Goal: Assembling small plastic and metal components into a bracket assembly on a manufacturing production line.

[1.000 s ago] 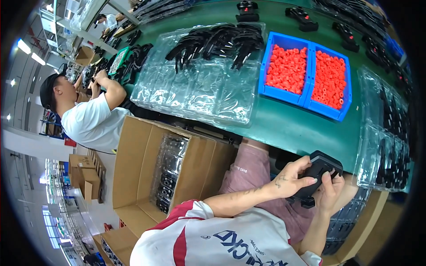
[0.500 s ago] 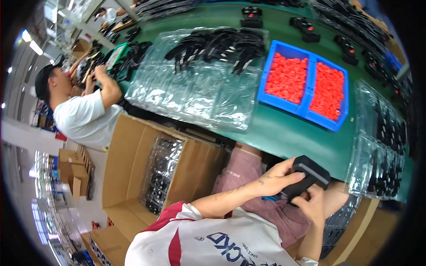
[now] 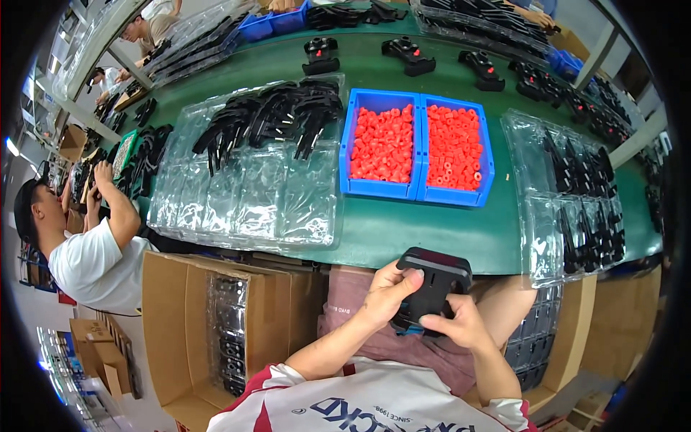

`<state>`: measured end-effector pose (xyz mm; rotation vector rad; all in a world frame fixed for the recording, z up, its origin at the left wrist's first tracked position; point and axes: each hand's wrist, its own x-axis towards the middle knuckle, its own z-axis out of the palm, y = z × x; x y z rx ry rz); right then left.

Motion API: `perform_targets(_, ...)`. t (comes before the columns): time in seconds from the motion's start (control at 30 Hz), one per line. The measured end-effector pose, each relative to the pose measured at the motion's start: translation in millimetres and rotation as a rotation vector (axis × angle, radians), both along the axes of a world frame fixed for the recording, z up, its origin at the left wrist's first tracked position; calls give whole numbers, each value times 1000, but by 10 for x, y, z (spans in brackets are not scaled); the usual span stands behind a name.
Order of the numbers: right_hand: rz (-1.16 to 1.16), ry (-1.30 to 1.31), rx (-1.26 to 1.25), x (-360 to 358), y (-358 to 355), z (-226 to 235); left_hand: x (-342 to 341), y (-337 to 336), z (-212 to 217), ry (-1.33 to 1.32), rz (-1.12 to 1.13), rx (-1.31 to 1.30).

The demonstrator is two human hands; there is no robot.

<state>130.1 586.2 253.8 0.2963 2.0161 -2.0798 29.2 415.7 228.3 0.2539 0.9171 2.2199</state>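
Observation:
Over my lap, near the table's front edge, both hands grip a black plastic holder with a broad, rectangular head. My left hand [image 3: 389, 294] is closed round its left side, with the thumb on the front of the black plastic holder [image 3: 435, 279]. Lower on the right, my right hand [image 3: 464, 322] is closed on it, thumb pressed to the lower part; some fingers are hidden behind. A blue two-part bin [image 3: 419, 193] stands beyond my hands on the green table. Small red plastic pieces [image 3: 381, 147] fill both its compartments.
Clear plastic trays [image 3: 245, 216] on the left carry long black parts [image 3: 273, 115]. Another clear tray [image 3: 538, 237] with black parts lies right. Several black holders [image 3: 481, 70] with red bits line the back. An open cardboard box [image 3: 284, 309] and a co-worker [image 3: 101, 252] are left.
The view has swung right, so the table and bin appear farther left. The black holder now faces me more squarely, still in both hands.

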Motion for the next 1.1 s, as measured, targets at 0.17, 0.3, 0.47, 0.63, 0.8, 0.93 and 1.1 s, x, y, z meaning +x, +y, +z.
perform_targets(0.17,-389,10,-409,-186,-138,204,-121,69,64,-17,273,8)
perform_targets(0.3,-500,197,-185,-486,-168,606,-194,148,313,26,439,82)
perform_targets(0.47,-514,558,352,-1075,206,1089,-202,42,559,219,416,101)
perform_targets(0.63,-743,634,559,-1682,589,1354,-198,-26,517,270,264,132)
perform_targets(0.8,-624,758,562,-1750,641,1305,-188,-167,513,462,293,-2)
perform_targets(0.93,-772,998,558,-1035,335,1827,-353,-363,1158,989,443,-26)
perform_targets(1.1,-791,1766,252,-202,336,2299,-257,-581,2428,1426,974,236)
